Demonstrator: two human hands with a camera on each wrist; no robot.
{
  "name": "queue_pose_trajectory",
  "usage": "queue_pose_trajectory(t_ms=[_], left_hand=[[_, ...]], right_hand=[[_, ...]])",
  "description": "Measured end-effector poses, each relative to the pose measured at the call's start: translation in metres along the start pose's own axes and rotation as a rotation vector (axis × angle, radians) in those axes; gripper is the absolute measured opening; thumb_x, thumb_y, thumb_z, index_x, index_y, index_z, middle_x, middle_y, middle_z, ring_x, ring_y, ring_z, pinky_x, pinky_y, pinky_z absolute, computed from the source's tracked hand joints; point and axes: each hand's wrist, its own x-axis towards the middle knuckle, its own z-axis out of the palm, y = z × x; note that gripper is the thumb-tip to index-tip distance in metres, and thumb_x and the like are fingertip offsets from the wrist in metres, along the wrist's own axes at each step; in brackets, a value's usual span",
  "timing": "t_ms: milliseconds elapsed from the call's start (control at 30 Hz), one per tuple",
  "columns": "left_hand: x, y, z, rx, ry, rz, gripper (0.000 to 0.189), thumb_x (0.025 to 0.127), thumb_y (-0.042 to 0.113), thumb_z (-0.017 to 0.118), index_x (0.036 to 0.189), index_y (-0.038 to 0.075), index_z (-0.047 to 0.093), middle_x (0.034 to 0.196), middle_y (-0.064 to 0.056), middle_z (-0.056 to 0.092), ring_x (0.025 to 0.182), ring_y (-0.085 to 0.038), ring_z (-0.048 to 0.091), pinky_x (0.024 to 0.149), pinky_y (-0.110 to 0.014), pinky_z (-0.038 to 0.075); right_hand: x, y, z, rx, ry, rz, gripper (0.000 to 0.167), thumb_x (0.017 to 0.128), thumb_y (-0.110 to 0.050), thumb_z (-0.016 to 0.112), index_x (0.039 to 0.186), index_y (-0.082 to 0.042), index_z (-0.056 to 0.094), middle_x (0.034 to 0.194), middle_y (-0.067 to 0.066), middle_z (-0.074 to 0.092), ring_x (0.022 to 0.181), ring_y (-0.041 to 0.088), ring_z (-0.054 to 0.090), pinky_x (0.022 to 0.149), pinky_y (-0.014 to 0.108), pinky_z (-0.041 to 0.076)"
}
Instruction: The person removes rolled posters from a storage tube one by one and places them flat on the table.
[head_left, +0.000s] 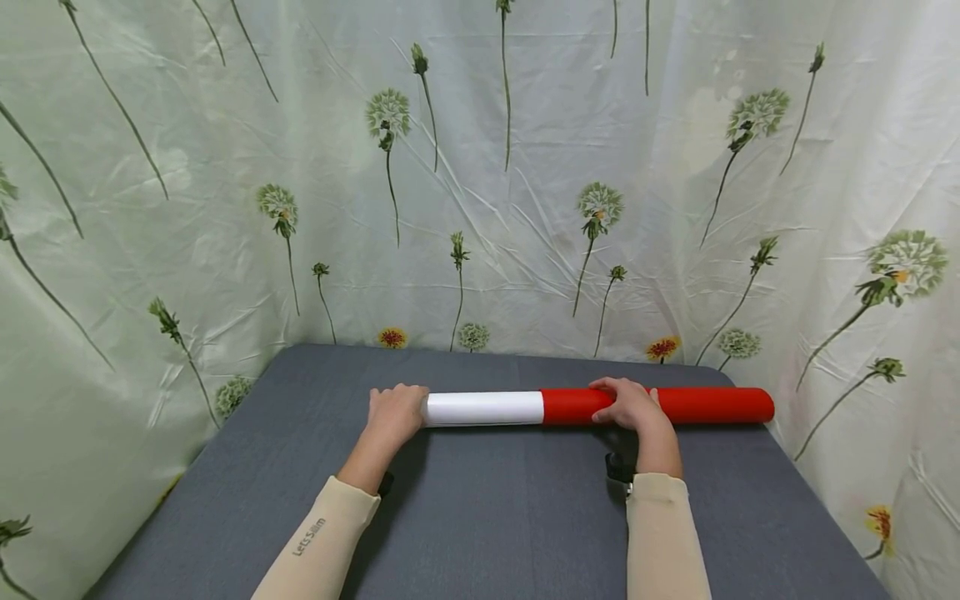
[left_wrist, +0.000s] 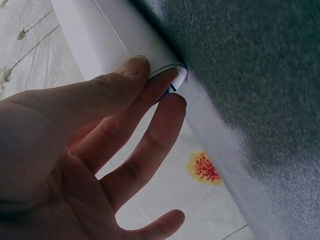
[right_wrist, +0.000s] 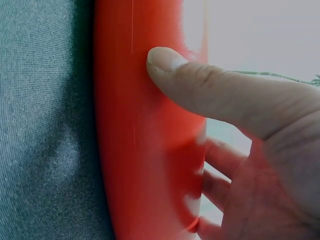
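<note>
A long roll lies across the grey table, white section point(head_left: 483, 408) on the left and red section point(head_left: 712, 405) on the right. At the white end, my left hand point(head_left: 397, 411) pinches the rolled sheet's edge. In the left wrist view its thumb point(left_wrist: 132, 70) is on the outside and a fingertip is inside the open end; the other fingers are spread apart. My right hand point(head_left: 630, 403) grips the red section near the colour join. The right wrist view shows its thumb point(right_wrist: 170, 62) on the near side and its fingers along the far side, their tips partly hidden.
The grey tabletop point(head_left: 480, 517) extends in front of and behind the roll. A pale curtain point(head_left: 480, 200) with dandelion prints hangs along the back and both sides. The rounded red end reaches the table's right edge.
</note>
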Motion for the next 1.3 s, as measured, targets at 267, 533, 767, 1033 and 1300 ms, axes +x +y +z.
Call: queue_pose_trajectory(t_ms=[267,533,767,1033,1300], left_hand=[[0.000,-0.004,-0.003,0.003,-0.017,-0.005,0.030,0.087,0.013,0.085,0.117,0.015,0.078,0.113,-0.014,0.080,0.092,-0.037,0.072,0.088,-0.060,0.047],[-0.002,-0.009,-0.006,0.002,-0.007,-0.011,0.032,0.087,0.011,0.085,0.118,0.015,0.078,0.113,-0.015,0.079,0.092,-0.040,0.071,0.091,-0.064,0.048],[-0.001,-0.013,-0.006,0.003,-0.015,-0.001,0.031,0.087,0.011,0.084,0.117,0.014,0.078,0.113,-0.016,0.079,0.093,-0.041,0.071,0.093,-0.067,0.047],[0.002,-0.018,-0.006,0.010,-0.032,-0.018,0.032,0.088,0.010,0.084,0.119,0.014,0.077,0.115,-0.016,0.079,0.092,-0.041,0.070,0.091,-0.065,0.047],[0.001,-0.021,-0.007,0.009,-0.029,-0.045,0.033,0.089,0.010,0.082,0.121,0.015,0.077,0.117,-0.016,0.079,0.093,-0.042,0.071,0.091,-0.065,0.046]], right_hand=[[-0.001,0.002,-0.002,0.002,-0.002,0.007,0.063,0.090,-0.019,0.081,0.149,-0.012,0.059,0.153,0.034,0.050,0.143,0.054,0.041,0.122,0.079,0.006],[-0.001,0.002,-0.003,-0.001,-0.009,0.007,0.063,0.091,-0.019,0.081,0.149,-0.012,0.059,0.154,0.033,0.050,0.143,0.053,0.041,0.122,0.079,0.006],[-0.001,0.004,-0.004,-0.001,-0.009,0.005,0.063,0.091,-0.019,0.081,0.149,-0.012,0.058,0.155,0.033,0.049,0.144,0.054,0.040,0.122,0.079,0.006],[-0.001,0.008,-0.005,-0.005,-0.002,0.008,0.063,0.091,-0.019,0.081,0.149,-0.012,0.058,0.154,0.034,0.050,0.144,0.054,0.040,0.121,0.080,0.006],[-0.002,0.009,-0.006,-0.006,0.002,0.015,0.063,0.090,-0.018,0.081,0.149,-0.012,0.058,0.153,0.035,0.050,0.143,0.055,0.041,0.121,0.080,0.007]])
